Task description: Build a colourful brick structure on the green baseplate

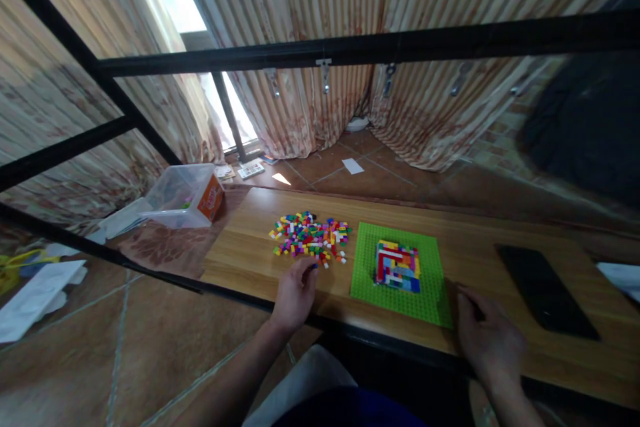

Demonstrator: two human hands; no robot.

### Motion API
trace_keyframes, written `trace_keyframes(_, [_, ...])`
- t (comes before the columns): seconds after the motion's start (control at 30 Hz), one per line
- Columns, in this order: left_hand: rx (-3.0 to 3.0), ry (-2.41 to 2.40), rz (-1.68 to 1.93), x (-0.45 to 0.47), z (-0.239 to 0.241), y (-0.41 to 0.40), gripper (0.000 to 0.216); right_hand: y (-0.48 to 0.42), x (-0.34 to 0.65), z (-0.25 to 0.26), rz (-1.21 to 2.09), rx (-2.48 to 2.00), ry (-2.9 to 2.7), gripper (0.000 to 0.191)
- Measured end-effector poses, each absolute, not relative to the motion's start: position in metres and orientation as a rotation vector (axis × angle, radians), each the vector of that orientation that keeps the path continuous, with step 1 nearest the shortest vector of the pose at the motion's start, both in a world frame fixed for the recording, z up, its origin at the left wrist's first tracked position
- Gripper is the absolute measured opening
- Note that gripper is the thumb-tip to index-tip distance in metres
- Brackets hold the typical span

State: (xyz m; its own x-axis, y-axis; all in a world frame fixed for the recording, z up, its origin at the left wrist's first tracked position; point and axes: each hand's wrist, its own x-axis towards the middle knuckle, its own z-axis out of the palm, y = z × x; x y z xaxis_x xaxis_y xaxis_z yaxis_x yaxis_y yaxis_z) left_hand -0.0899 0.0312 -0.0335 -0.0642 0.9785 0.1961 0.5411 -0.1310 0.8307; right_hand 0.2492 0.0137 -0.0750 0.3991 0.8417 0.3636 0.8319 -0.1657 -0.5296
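My left hand point(296, 295) is closed in a pinch on a small dark blue toy brick point(315, 266), at the near edge of a loose pile of coloured bricks point(307, 233). Right of the pile lies a bright green studded baseplate point(365, 260). On its middle sits a squarish structure of bricks point(397, 267) in red, yellow, blue, white and other colours. My right hand point(489, 335) rests on the table beside the baseplate's near right corner, its fingers curled. Whatever may be inside those fingers is hidden.
The wooden table point(240, 240) also bears a flat black object point(547, 290) at the right. A clear plastic box point(183, 197) with an orange label stands on the floor at the left. A black metal bar point(350, 53) crosses in front of the curtains.
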Motion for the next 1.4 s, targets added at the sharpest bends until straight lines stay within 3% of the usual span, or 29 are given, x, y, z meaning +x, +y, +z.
trace_keyframes(0.37, [1.024,1.184,1.053,-0.014,-0.024,0.045,0.017,0.016,0.246,-0.081,-0.056,-1.931,-1.436,0.042])
trace_keyframes(0.6, [1.381,1.219,0.977,0.001,-0.013,0.046,0.013,0.017,0.244,-0.082,-0.023,-1.899,-1.403,0.040])
trace_keyframes(0.9, [2.291,1.252,0.999,0.021,-0.006,0.072,0.020,0.017,0.242,-0.081,0.001,-1.902,-1.398,0.038])
trace_keyframes(1.4, [2.302,1.316,1.038,0.039,-0.017,0.088,0.009,0.018,0.241,-0.081,-0.019,-1.875,-1.390,0.036])
